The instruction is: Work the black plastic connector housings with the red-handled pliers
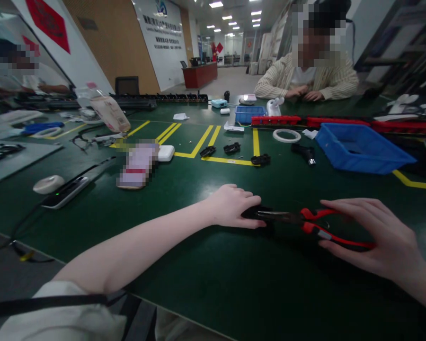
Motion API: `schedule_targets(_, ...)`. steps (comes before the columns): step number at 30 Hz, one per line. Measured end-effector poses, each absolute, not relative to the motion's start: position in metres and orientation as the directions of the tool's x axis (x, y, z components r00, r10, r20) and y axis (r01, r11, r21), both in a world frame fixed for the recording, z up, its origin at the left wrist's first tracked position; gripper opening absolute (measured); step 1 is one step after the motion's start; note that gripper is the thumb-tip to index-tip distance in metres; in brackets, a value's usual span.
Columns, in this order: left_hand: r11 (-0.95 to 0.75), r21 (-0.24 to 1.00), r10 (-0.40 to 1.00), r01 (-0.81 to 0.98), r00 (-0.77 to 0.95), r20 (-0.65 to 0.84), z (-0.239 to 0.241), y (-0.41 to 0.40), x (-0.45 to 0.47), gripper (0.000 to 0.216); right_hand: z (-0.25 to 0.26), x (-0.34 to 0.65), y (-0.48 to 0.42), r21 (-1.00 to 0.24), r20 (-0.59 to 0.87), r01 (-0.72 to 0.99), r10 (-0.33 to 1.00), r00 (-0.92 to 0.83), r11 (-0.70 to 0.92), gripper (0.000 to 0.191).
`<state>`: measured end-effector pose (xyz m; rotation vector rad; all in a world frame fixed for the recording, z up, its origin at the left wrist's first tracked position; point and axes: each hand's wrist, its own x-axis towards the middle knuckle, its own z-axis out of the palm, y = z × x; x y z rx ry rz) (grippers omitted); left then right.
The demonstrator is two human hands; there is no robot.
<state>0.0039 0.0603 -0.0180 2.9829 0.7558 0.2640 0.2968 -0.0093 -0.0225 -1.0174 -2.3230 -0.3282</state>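
Head view: bright office (pixel 234 78) behind dark green bench (pixel 270 289), yellow lines (pixel 256 142) marking surface. Right hand (pixel 383 237) grips spread handles of red-handled long-nose pliers (pixel 307 220), over bench's near side. Long axis runs left-right; nose points left, meeting small black part (pixel 250 211) pinched in left hand (pixel 232 206).

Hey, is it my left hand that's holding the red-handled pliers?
No, the right hand holds the red-handled pliers, while the left hand holds a black part at their tips.

hands (pixel 233 207) hold pliers (pixel 296 218) (red-handled) and a black part (pixel 249 212).
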Motion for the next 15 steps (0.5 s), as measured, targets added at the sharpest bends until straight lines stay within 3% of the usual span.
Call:
schedule_targets(11,-0.872,-0.012,0.483,0.489,0.864,0.141,-0.013,0.053,0.004,0.050,-0.034,0.311,0.010,0.054,0.544,0.837,0.686,-0.482,0.545,0.049)
schedule_targets(15,-0.876,-0.043,0.468,0.481,0.868,0.164,-0.014,0.053,0.000,0.054,-0.037,0.312,0.009,0.057,0.499,0.869,0.740,-0.452,0.492,0.055)
